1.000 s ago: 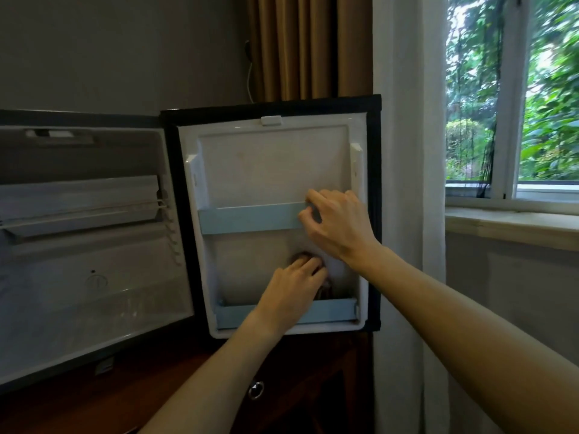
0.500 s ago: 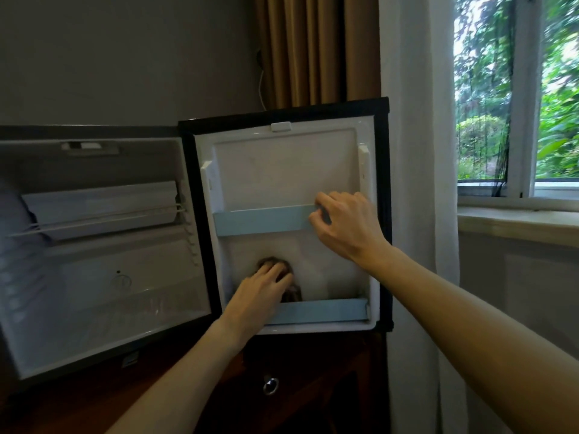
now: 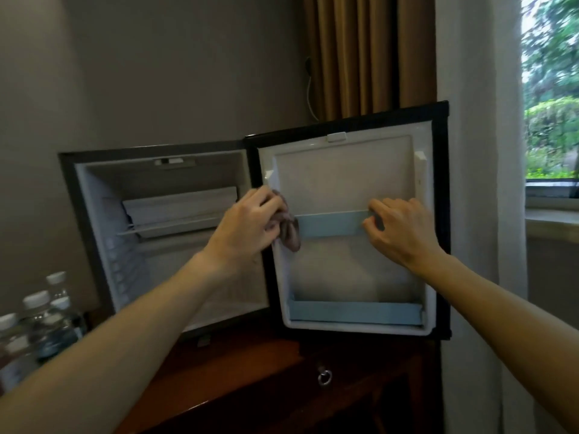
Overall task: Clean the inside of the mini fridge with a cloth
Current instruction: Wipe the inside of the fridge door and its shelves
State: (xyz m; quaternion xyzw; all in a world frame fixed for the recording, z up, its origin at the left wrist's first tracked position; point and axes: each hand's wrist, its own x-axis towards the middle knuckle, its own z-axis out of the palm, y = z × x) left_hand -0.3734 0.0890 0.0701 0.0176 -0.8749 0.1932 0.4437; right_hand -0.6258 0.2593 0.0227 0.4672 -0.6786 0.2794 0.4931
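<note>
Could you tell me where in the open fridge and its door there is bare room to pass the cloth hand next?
Free: the white door panel above the upper pale blue door rail, the panel between it and the lower pale blue rail, and the fridge's white cavity floor. Crowded: the upper rail's ends, where the left hand grips the grey-brown cloth and the right hand holds the rail.

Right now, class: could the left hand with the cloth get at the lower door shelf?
Probably yes: the left hand holds the cloth just above it, and nothing blocks the lower door shelf.
</note>
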